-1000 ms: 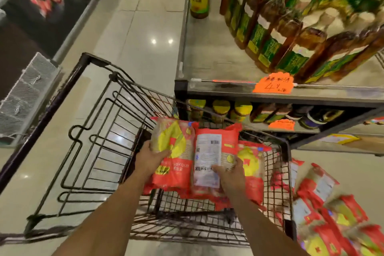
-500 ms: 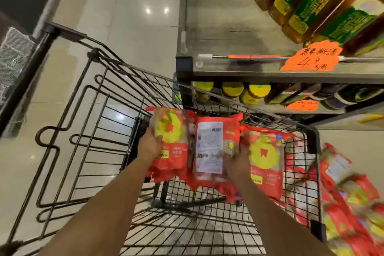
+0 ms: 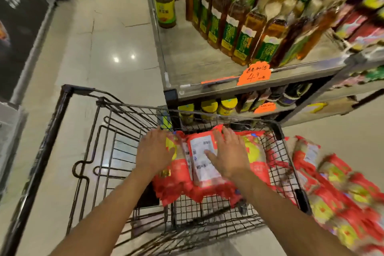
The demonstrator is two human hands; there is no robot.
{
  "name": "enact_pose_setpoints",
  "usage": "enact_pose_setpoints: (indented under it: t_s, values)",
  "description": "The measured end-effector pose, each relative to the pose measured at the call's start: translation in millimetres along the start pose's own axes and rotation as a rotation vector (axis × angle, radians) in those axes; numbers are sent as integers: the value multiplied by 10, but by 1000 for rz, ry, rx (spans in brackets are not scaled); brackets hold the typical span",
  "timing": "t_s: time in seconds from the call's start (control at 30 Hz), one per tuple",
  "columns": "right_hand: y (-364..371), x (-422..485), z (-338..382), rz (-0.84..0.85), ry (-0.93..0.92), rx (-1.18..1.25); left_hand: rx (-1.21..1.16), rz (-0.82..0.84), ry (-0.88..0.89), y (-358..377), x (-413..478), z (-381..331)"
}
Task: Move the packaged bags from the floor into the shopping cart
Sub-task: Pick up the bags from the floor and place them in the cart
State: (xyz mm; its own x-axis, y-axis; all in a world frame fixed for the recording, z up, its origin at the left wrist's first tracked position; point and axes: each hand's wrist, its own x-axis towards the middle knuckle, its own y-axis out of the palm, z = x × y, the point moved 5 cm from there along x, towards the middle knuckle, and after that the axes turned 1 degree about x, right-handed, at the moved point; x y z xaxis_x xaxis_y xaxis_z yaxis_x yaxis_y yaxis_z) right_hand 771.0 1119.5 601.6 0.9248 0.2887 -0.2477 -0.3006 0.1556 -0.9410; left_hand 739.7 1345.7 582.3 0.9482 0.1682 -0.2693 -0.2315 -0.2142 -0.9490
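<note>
Three red and yellow packaged bags (image 3: 200,153) lie side by side in the far right part of the black wire shopping cart (image 3: 207,112). The middle one shows a white label. My left hand (image 3: 154,151) hovers flat over the left bag, fingers spread, holding nothing. My right hand (image 3: 228,156) is spread over the middle and right bags, also gripping nothing. I cannot tell whether the palms touch the bags. More of the same bags (image 3: 342,189) lie piled on the floor just right of the cart, blurred.
A store shelf (image 3: 187,58) stands directly behind the cart, with oil bottles (image 3: 239,27), yellow-lidded jars (image 3: 164,4) and an orange price tag (image 3: 254,74). The cart's dark handle bar (image 3: 52,131) runs down the left. Tiled floor (image 3: 104,37) stretches away on the left.
Both hands gripped the bags above the cart floor before. Now the fingers have opened flat and the bags lie in the cart beneath them.
</note>
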Motion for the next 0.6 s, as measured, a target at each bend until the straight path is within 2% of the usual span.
enact_pose_setpoints:
  t_s: [0.13,0.27,0.43,0.6]
  values:
    - [-809,-624,82,-240,73,-36,137,-231,313,-874,-328,-714]
    - [-1336,-1482,-214,-408,244,-81,152,-353,571,-1372,-848,-1638]
    - [-1704,-2710,-952,-550,526,-96,124,-411,899,-1510,-1761,-2917]
    - [-1677,-4112,-1706,-673,760,-49,131,-441,1166,-1284,-2897,-4090]
